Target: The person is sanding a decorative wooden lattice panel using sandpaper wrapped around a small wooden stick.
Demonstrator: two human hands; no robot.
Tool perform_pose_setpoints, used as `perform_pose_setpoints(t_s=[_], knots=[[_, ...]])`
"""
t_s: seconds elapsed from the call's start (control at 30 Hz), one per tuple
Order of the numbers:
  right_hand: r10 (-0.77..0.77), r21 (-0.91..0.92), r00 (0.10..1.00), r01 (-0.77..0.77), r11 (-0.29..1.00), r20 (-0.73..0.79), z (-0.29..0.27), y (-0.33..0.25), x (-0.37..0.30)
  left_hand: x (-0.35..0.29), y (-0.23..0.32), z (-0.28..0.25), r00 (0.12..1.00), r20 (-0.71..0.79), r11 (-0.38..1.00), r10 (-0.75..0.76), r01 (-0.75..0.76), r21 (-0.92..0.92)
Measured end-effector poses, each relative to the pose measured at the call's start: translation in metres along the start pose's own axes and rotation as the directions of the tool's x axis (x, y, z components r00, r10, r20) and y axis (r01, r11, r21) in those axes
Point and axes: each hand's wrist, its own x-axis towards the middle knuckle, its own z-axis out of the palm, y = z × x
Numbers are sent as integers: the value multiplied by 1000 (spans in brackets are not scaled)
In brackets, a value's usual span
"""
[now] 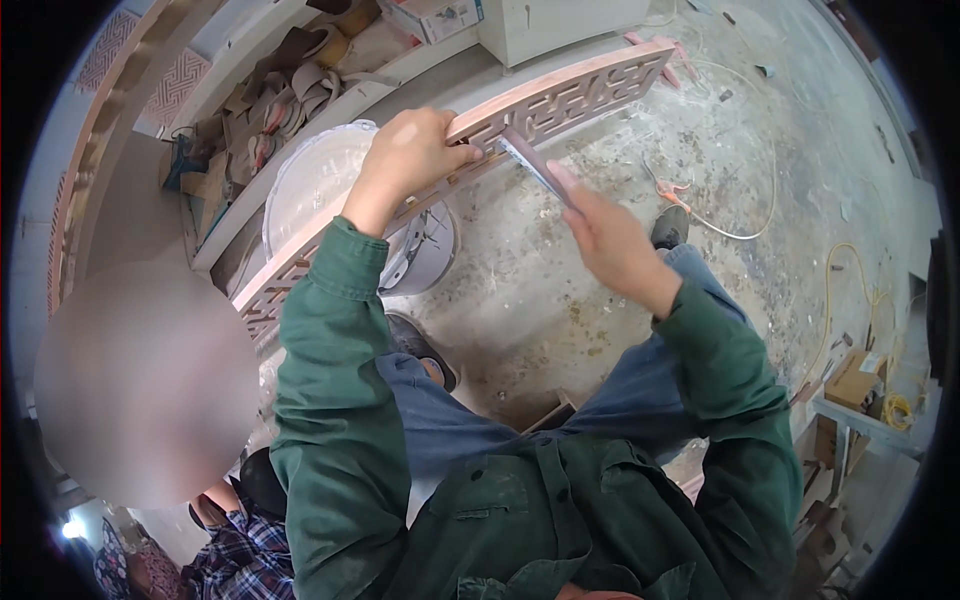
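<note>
A long pinkish wooden panel (560,86) with a cut-out lattice pattern runs slantwise in front of me, from lower left to upper right. My left hand (412,155) is closed over its upper edge near the middle, thumb toward the lattice. In my right hand (612,238) is a flat narrow sanding stick (537,166), grey-brown with a pale edge. Its far tip meets the lattice just right of my left hand; whether it enters an opening I cannot tell. My right fingers are slightly blurred.
Below the panel stand a large whitish tub (320,175) and a grey bucket (432,250). Another person in a plaid shirt (240,550) is close at my left. An orange clamp with a cable (672,190) lies on the stained floor. A cardboard box (855,380) sits at right.
</note>
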Motion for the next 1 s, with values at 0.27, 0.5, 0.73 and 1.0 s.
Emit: perform_pose_setpoints(t_s=[0.27, 0.5, 0.73, 1.0], knots=[[210, -128, 973, -197, 972, 101, -7, -44, -6, -5, 3, 2, 995, -53, 996, 81, -78, 53], [-98, -3, 995, 98, 995, -28, -8, -27, -1, -4, -3, 4, 985, -102, 988, 136, -128, 81], [38, -186, 999, -37, 982, 6, -3, -38, -1, -4, -2, 4, 978, -103, 978, 180, -166, 128], [-46, -31, 999, 47, 998, 19, -19, -19, 14, 3, -5, 4, 997, -56, 999, 51, -52, -14]])
